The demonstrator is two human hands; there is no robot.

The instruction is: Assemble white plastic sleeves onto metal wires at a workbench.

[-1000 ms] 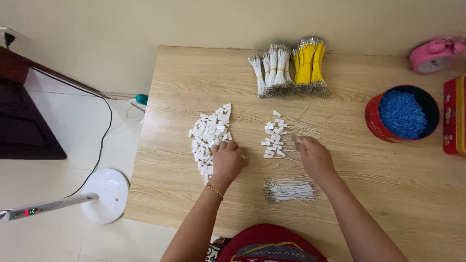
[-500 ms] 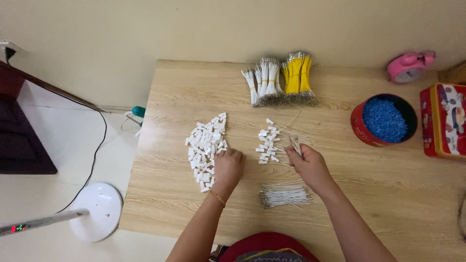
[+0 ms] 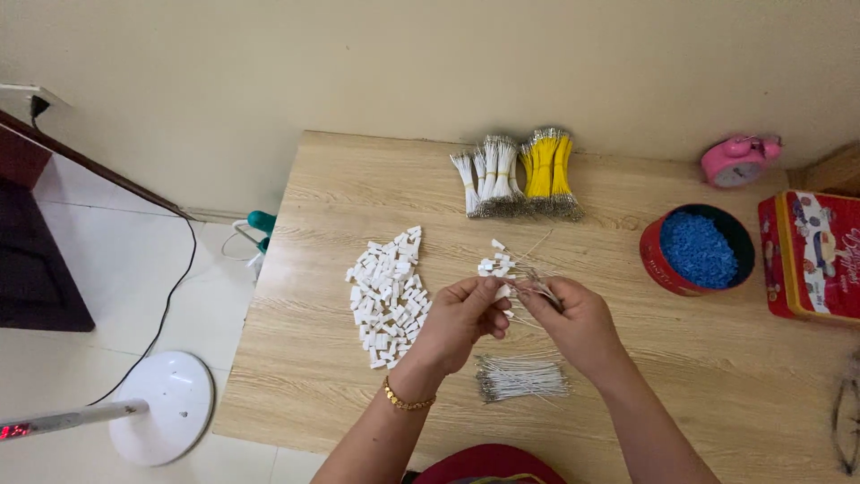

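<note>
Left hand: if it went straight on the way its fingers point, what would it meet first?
Likely the right hand, which faces the left hand closely, with a thin wire pinched between them. Depth is unclear.

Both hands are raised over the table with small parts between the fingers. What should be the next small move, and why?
Probably push the thin wire in the right hand into the small white piece that the left hand pinches: the fingertips of both hands meet above the wooden table, and the wire end points toward that piece.
</note>
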